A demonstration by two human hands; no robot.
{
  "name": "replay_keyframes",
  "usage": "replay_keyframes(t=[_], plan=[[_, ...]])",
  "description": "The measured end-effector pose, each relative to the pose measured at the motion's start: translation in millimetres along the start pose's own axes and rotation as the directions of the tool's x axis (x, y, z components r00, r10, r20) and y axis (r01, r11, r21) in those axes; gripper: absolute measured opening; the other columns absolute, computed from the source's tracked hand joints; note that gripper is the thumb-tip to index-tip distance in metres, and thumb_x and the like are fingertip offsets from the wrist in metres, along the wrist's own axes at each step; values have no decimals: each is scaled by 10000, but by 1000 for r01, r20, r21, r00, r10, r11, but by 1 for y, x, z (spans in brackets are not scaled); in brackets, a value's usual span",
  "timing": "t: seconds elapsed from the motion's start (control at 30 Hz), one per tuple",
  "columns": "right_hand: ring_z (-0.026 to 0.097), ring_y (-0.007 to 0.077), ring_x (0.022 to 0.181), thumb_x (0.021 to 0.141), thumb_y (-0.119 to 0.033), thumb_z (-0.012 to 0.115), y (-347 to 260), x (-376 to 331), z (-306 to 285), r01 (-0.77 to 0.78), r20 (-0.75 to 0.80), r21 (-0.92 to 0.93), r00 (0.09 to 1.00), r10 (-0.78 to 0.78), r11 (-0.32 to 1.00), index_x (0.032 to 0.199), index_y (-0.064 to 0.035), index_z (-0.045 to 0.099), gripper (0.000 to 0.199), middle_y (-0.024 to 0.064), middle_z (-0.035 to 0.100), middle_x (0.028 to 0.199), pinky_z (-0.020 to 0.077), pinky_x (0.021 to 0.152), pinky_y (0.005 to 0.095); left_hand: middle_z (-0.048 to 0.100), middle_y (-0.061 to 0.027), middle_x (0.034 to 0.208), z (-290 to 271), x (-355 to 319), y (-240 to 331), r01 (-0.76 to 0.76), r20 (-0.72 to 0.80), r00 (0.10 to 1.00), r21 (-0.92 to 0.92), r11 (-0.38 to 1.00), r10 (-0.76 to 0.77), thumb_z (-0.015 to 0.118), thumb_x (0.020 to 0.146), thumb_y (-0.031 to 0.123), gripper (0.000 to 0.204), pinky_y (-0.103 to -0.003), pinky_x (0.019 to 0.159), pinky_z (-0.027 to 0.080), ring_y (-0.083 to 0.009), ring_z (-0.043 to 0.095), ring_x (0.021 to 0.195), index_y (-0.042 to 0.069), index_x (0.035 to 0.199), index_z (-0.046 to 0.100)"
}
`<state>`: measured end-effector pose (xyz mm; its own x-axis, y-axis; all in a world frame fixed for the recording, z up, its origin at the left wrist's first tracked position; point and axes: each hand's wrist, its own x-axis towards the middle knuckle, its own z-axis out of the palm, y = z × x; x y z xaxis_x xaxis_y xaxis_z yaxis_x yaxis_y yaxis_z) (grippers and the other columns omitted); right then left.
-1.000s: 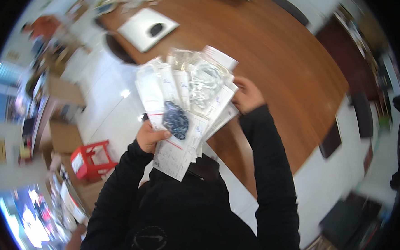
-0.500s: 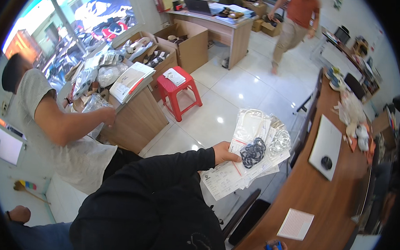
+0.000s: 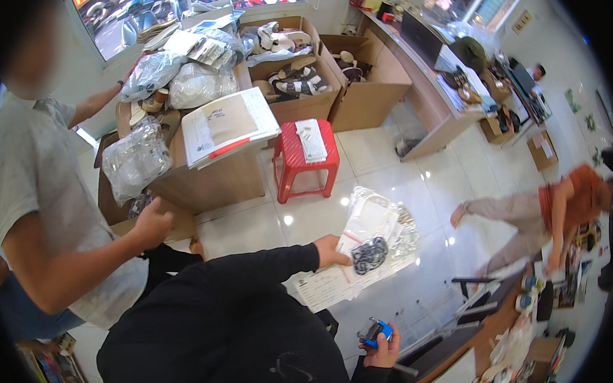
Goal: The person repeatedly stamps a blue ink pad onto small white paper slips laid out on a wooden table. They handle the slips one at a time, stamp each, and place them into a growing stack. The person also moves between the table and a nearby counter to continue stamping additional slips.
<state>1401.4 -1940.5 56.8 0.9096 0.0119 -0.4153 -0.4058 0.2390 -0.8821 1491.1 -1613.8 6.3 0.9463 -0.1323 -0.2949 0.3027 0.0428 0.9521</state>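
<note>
My left hand (image 3: 332, 252) is closed on a bundle of papers (image 3: 324, 284). On top of the papers are clear plastic bags (image 3: 374, 216); one shows a dark coiled bunch (image 3: 370, 256) whose kind I cannot make out, and another a shiny pale bunch. Lower and to the right, my right hand (image 3: 385, 348) is wrapped round a small blue-and-black hand stamp (image 3: 375, 331). The stamp is held apart from the papers.
A red plastic stool (image 3: 307, 153) bears papers. Left of it, a desk (image 3: 220, 180) is piled with bagged goods; behind are cardboard boxes (image 3: 367, 97) of shoes. One person (image 3: 56, 213) stands at my left, another (image 3: 562, 205) at right. A brown table (image 3: 464, 356) is lower right.
My view has turned right and the stamp has come away from above the brown table, closer to the papers. The person in orange now leans at the right. The left hand keeps its hold.
</note>
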Motion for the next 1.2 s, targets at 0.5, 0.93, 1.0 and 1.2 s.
replay_keyframes(t=[0.5,0.93,1.0,1.2], plan=[[685,178,677,899,-112,678,-183,536,144,182,536,-587,818,209,789,1253,51,509,425,122,682,949,563,499,287,707,-105,1035,-140,170,21,-254,-798,569,-400,881,-199,671,846,31,292,-338,825,547,-201,687,905,-31,1130,641],[684,162,669,871,-160,741,-132,736,396,157,566,-798,524,636,582,1128,9,539,369,80,676,863,557,514,275,711,-79,1033,-175,179,59,-122,-910,186,-397,910,-372,686,815,57,357,-306,825,526,-142,665,902,-48,1154,647],[684,162,667,877,-175,733,-110,750,440,192,545,-834,431,719,517,1157,6,510,401,84,671,861,551,512,275,713,-66,1025,-156,189,70,-74,-876,170,-468,881,-451,684,815,36,355,-294,827,524,-129,661,906,-41,1160,652],[683,173,666,874,-228,733,-41,785,567,430,458,-825,127,880,367,1164,17,507,442,95,664,867,546,518,292,716,-67,1011,-87,259,99,-192,-745,-106,-634,749,-658,708,817,57,341,-315,838,523,-141,665,898,-39,1140,658]])
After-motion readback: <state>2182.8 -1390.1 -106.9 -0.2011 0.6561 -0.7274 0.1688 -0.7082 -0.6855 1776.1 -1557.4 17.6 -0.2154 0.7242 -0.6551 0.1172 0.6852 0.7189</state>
